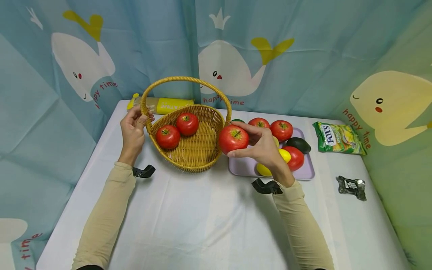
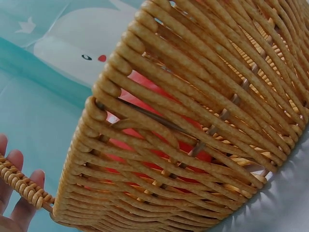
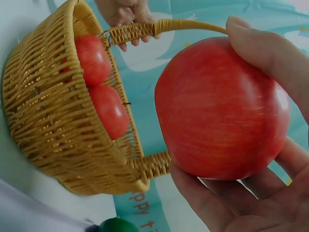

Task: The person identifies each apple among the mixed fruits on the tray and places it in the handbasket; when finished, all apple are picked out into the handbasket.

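Observation:
A wicker basket (image 1: 199,157) with a tall arched handle (image 1: 183,78) stands on the table, two red apples (image 1: 167,137) lying in its left half. My left hand (image 1: 132,129) grips the handle near its left base; in the left wrist view its fingers (image 2: 14,164) curl round the woven handle. Between thumb and fingers my right hand (image 1: 264,148) holds another red apple (image 1: 233,138), just off the basket's right rim. That apple (image 3: 222,108) fills much of the right wrist view, with the basket (image 3: 43,96) behind it.
Right of the basket, a lilac tray (image 1: 243,170) carries red apples (image 1: 281,130), yellow lemons (image 1: 264,170) and a dark green avocado (image 1: 298,144). A yellow packet (image 1: 172,106) lies behind the basket. At the far right are a green candy bag (image 1: 338,138) and a small black wrapped packet (image 1: 351,188).

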Demonstrator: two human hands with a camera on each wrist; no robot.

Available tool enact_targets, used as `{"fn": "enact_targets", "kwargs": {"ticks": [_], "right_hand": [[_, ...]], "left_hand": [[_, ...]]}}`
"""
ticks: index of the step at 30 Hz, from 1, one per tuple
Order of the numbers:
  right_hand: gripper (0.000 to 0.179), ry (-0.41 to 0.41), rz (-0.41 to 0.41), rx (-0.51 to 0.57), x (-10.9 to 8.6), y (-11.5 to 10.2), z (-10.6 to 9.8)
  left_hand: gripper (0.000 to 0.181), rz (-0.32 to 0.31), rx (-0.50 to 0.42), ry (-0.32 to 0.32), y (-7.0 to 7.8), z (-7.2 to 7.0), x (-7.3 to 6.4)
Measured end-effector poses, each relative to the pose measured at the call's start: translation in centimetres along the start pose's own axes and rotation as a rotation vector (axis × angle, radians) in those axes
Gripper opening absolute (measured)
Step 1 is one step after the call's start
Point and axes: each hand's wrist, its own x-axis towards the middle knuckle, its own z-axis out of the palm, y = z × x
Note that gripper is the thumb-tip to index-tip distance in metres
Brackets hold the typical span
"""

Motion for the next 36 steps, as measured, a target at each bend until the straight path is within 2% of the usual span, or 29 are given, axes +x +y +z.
{"fn": "enact_targets", "kwargs": {"ticks": [5,10,16,21,31,36], "right_hand": [[0.080,-0.024,-0.033,-0.003,0.2,-0.4,0.7],[0.081,-0.034,-0.054,-0.002,0.5,-0.7,1.6],[0.080,-0.044,-0.041,-0.023,1.0,-1.0,2.6],[0.079,-0.058,-0.022,-0.012,1.4,-1.2,3.5],[0.078,-0.104,-0.103,-0.015,2.7,-1.0,5.2],[0.082,-0.110,-0.110,0.019,3.2,-1.1,6.0]], "left_hand": [[0.018,0.004,0.010,-0.002,0.0,0.1,0.1],[0.023,0.002,0.013,-0.002,0.0,0.0,0.0],[0.020,-0.009,0.008,0.007,0.0,0.0,-0.3],[0.029,-0.004,0.018,-0.001,0.1,0.0,-0.4],[0.020,0.001,0.023,0.000,0.3,0.1,-0.3],[0.019,0.004,0.008,-0.001,0.3,0.1,-0.2]]}}
